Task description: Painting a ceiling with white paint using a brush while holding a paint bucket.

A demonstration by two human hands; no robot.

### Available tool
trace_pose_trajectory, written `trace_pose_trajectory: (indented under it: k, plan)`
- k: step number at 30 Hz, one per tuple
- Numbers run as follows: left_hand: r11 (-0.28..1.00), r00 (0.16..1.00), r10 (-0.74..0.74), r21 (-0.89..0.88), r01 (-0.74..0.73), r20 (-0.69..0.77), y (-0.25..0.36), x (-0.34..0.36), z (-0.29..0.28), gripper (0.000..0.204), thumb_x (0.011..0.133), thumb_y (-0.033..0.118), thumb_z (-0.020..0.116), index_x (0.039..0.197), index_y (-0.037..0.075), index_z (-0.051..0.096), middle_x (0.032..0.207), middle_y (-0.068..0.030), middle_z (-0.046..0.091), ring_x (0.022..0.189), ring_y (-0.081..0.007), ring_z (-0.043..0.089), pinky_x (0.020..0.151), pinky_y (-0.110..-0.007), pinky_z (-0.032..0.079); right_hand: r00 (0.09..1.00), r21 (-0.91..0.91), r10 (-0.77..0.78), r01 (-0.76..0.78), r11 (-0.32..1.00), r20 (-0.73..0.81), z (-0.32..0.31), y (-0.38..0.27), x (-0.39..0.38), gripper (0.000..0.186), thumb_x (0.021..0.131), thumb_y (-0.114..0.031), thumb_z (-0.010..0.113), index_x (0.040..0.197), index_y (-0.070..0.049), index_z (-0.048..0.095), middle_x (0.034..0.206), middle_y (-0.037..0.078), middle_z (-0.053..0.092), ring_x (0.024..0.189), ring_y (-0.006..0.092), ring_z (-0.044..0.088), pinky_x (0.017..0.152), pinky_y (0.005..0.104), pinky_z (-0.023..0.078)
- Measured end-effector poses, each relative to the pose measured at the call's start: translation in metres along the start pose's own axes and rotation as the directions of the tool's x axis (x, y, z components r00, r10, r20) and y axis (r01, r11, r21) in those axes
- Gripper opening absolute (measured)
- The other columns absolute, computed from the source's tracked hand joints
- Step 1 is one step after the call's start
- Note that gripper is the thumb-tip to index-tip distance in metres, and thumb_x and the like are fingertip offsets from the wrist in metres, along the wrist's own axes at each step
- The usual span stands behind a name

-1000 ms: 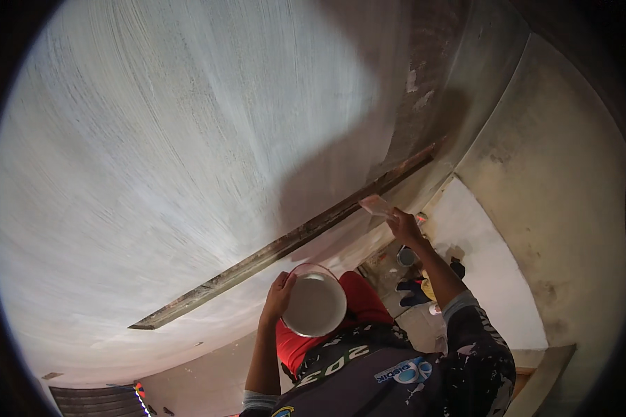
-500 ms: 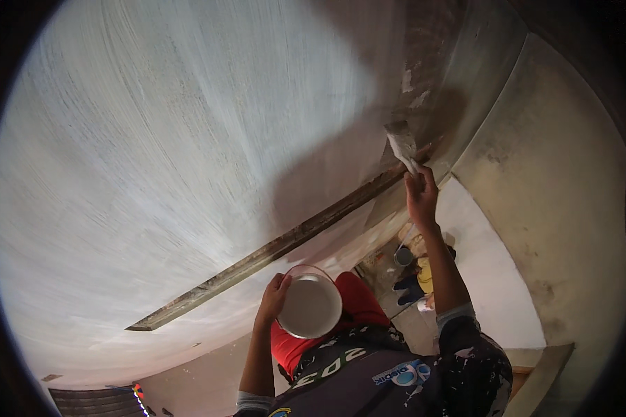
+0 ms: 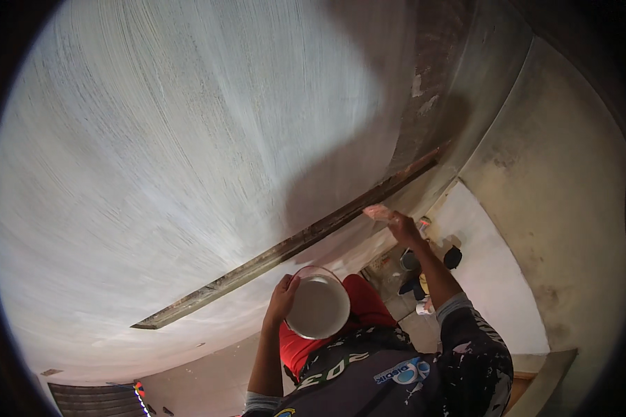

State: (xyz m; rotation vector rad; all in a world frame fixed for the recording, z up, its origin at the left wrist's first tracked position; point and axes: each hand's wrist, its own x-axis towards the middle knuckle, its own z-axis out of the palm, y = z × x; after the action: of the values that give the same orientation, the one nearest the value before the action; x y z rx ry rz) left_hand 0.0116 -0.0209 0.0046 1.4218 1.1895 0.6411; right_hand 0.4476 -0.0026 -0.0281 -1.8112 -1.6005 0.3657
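Note:
My left hand [image 3: 282, 297] grips the rim of a round, clear-rimmed tub [image 3: 318, 307] of whitish paint, which I hold in front of my waist. In my right hand [image 3: 402, 229] is a wide paintbrush [image 3: 378, 213] with pale paint on it, partly smeared by motion. The brush is just below the far right part of a long dark ledge [image 3: 292, 247] on the wall; I cannot tell whether it touches anything. Streaky white paint covers most of the wall [image 3: 188, 132] ahead, with a dark, patchy strip [image 3: 428, 83] at its right.
A side wall [image 3: 556, 181], stained greyish, meets the painted wall in a corner at the right; its lower area [image 3: 476, 257] is white. Far below on the floor, a person [image 3: 453, 257] is partly hidden by my right arm, near a bucket [image 3: 409, 260].
My right hand has come down and left with the paintbrush, from above the ledge to below it, and the brush has turned leftward. The tub stays in my left hand.

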Motion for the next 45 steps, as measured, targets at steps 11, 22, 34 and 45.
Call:
trace_pose_trajectory:
  k: [11,22,34,45]
  plan:
    - [0.999,1.000,-0.006,0.041,0.006,0.000,0.002,0.003,-0.003,0.040,0.099,0.039,0.051,0.099,0.000,0.059,0.081,-0.0069,0.058,0.079,-0.0155,0.053,0.074,-0.031,0.045,0.982,0.111,-0.011,0.032,0.993,-0.189,-0.099,-0.103,0.043,0.027,0.084,-0.010,0.070,0.109,-0.003,0.063,0.099,0.017,0.069,0.092,0.0321,0.068,0.077,0.0384,0.053]
    - [1.000,0.999,-0.030,0.006,0.029,0.043,-0.007,0.016,0.003,0.040,0.099,0.040,0.051,0.098,0.001,0.059,0.079,-0.0051,0.056,0.075,-0.0137,0.051,0.070,-0.030,0.044,0.944,0.179,-0.059,0.123,0.976,-0.324,0.007,0.000,0.003,0.024,0.093,-0.019,0.064,0.111,-0.004,0.057,0.080,0.018,0.065,0.077,0.0286,0.068,0.068,0.0343,0.050]
    - [0.998,0.999,-0.029,0.049,0.028,0.018,0.001,0.005,0.000,0.041,0.099,0.039,0.050,0.098,-0.001,0.059,0.080,-0.0080,0.057,0.077,-0.0165,0.053,0.073,-0.032,0.045,0.997,-0.161,0.083,-0.083,0.983,-0.003,-0.055,-0.045,0.023,0.023,0.085,-0.016,0.067,0.104,-0.004,0.063,0.098,0.021,0.068,0.097,0.0397,0.065,0.082,0.0446,0.052]
    - [0.997,1.000,-0.007,0.075,0.007,0.007,-0.012,0.007,-0.004,0.041,0.099,0.039,0.051,0.102,-0.001,0.061,0.087,-0.0086,0.062,0.083,-0.0168,0.056,0.077,-0.032,0.046,0.952,0.135,0.126,-0.091,0.987,-0.280,-0.073,-0.081,0.015,0.029,0.090,-0.019,0.067,0.113,-0.005,0.059,0.093,0.020,0.068,0.084,0.0304,0.070,0.073,0.0409,0.054]
